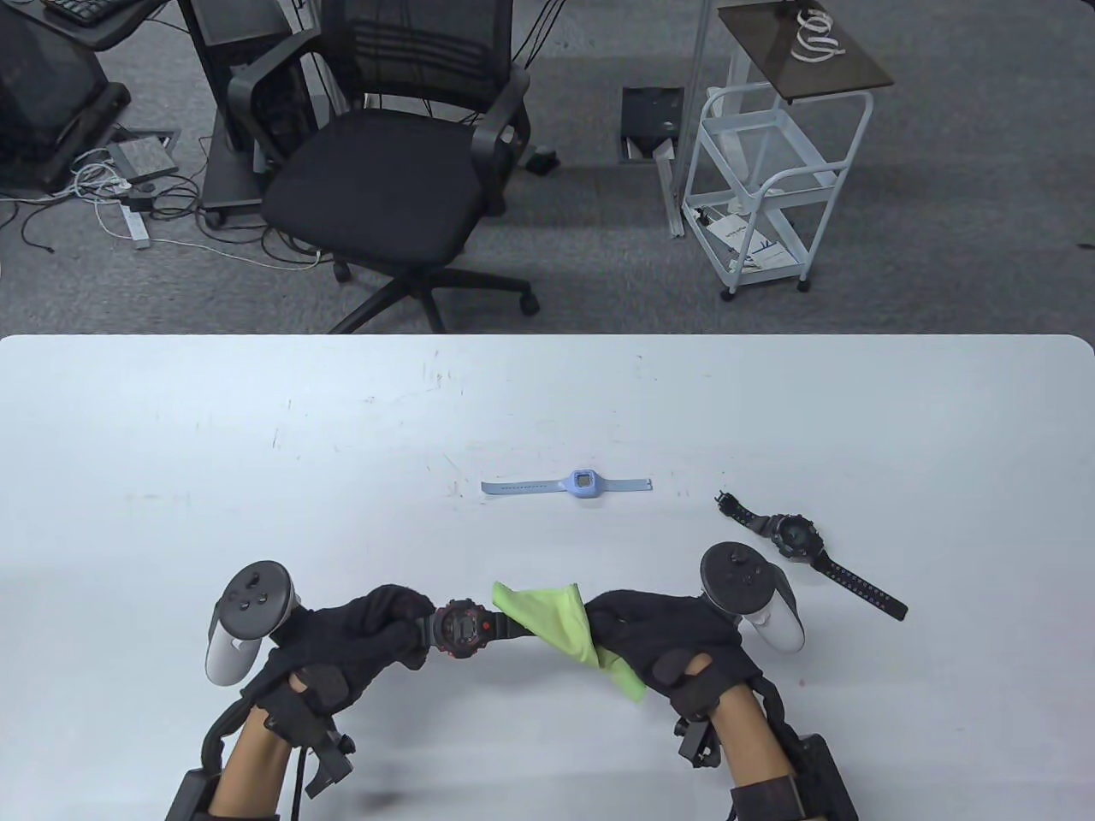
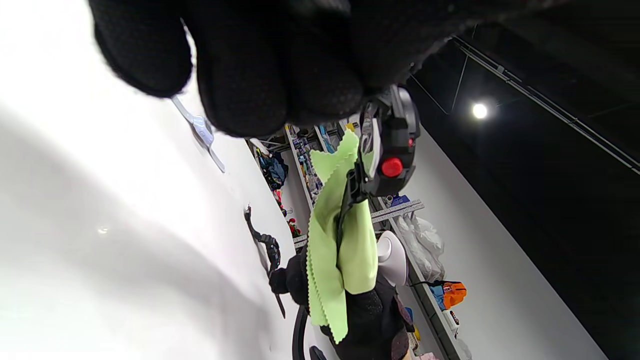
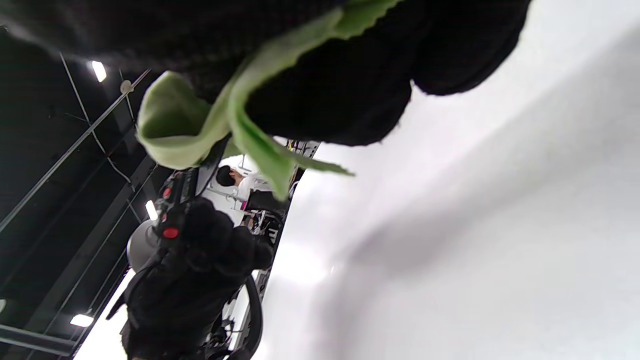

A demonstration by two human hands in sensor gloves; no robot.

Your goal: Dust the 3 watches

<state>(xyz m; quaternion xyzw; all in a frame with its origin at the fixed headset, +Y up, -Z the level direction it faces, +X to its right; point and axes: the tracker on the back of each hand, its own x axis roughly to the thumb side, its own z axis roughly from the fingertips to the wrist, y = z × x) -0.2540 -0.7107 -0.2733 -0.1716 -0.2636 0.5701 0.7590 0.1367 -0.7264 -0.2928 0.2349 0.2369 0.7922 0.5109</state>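
Note:
My left hand (image 1: 389, 629) grips one strap of a black watch with red accents (image 1: 459, 629), held above the near middle of the table. My right hand (image 1: 637, 629) pinches a lime-green cloth (image 1: 556, 629) wrapped round the watch's other strap. In the left wrist view the watch (image 2: 392, 145) hangs below my fingers with the cloth (image 2: 332, 250) folded over its strap. In the right wrist view the cloth (image 3: 200, 125) bunches under my fingers. A light-blue watch (image 1: 569, 485) lies flat mid-table. A black watch (image 1: 808, 552) lies to the right.
The white table (image 1: 257, 445) spreads wide to the left and beyond the watches. Past its far edge stand a black office chair (image 1: 393, 162) and a white cart (image 1: 766, 188) on grey carpet.

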